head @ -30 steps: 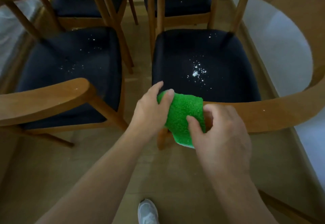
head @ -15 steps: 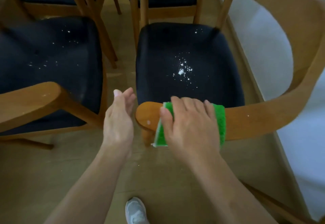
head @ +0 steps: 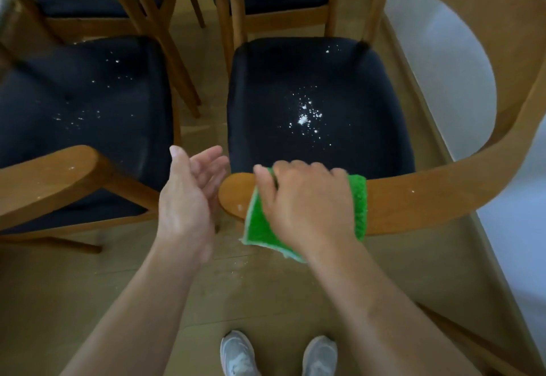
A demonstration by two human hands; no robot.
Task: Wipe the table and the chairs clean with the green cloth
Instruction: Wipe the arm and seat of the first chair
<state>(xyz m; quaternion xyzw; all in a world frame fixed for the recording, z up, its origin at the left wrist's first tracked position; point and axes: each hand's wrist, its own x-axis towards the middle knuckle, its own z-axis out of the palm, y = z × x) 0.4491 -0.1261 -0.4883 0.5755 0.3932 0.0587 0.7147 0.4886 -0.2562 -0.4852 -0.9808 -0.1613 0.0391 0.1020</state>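
Cloth handed over; armrest wipe begun.
Right hand [head: 307, 201] now grips green cloth [head: 260, 225] round the armrest [head: 413, 198]; left hand [head: 189, 195] released, fingers loose, holding nothing.

Fuzzy green cloth [head: 258, 225] draped over the crumb-speckled chair's [head: 319, 110] wooden armrest [head: 413, 201].

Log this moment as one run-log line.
right hand grips green cloth over armrest | left hand open, cupped at armrest tip | seat crumbs unwiped

The wooden floor [head: 88, 302] is carrying four chairs, the nearest chair [head: 443, 192] at right, and two shoes [head: 236, 352] at bottom.
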